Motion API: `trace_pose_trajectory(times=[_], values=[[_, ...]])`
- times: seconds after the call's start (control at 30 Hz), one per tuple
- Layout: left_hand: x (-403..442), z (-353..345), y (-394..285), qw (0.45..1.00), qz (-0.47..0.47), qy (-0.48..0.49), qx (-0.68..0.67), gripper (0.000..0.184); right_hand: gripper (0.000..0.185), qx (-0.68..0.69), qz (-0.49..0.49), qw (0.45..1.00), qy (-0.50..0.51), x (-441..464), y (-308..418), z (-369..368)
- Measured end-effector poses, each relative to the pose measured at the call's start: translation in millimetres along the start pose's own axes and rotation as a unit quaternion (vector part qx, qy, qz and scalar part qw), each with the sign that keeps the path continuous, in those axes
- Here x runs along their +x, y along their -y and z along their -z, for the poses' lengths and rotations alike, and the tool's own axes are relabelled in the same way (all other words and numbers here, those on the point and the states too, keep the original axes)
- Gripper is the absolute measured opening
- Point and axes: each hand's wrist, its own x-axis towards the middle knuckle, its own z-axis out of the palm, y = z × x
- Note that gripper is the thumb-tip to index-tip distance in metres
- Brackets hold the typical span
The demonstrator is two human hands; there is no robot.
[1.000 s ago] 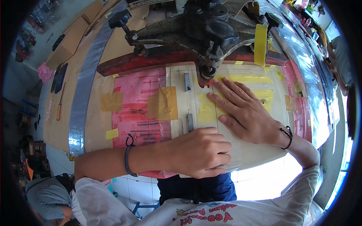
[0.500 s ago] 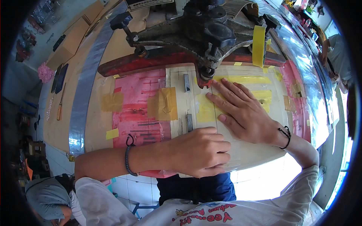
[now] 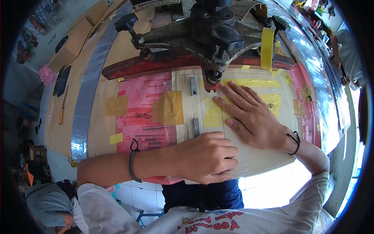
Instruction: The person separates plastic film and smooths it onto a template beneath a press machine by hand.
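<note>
My left hand (image 3: 212,158) rests curled at the near edge of the board, its fingers folded under; whatever they hold, if anything, is hidden. My right hand (image 3: 251,113) lies flat with fingers spread on the pale sheet (image 3: 253,160), partly over yellow tape (image 3: 212,113). Its fingertips are just right of the tip of the red metal bar (image 3: 156,62). Two small grey metal strips, one upper (image 3: 193,86) and one lower (image 3: 196,127), lie left of the right hand. Brown tape (image 3: 173,107) joins the pale sheet to a pink sheet (image 3: 144,85).
A dark metal frame with black knobs (image 3: 228,37) stands over the board's far side. A wooden-handled tool (image 3: 61,115), dark flat cases (image 3: 62,81) and a cardboard box (image 3: 72,43) lie at left. One person (image 3: 50,206) is at lower left, another (image 3: 348,54) at right.
The person at the right has shifted, with arms now lower. The metal frame and bar appear slightly shifted right at their left ends. Both my hands have stayed in place.
</note>
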Motion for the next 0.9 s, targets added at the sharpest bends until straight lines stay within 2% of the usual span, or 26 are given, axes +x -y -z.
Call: trace_pose_trajectory(times=[0.9], values=[[0.1, -1.3, 0.0, 1.000, 0.003, 0.001, 0.008, 0.025, 0.056, -0.004, 0.001, 1.000, 0.000, -0.4, -1.6, -1.3]])
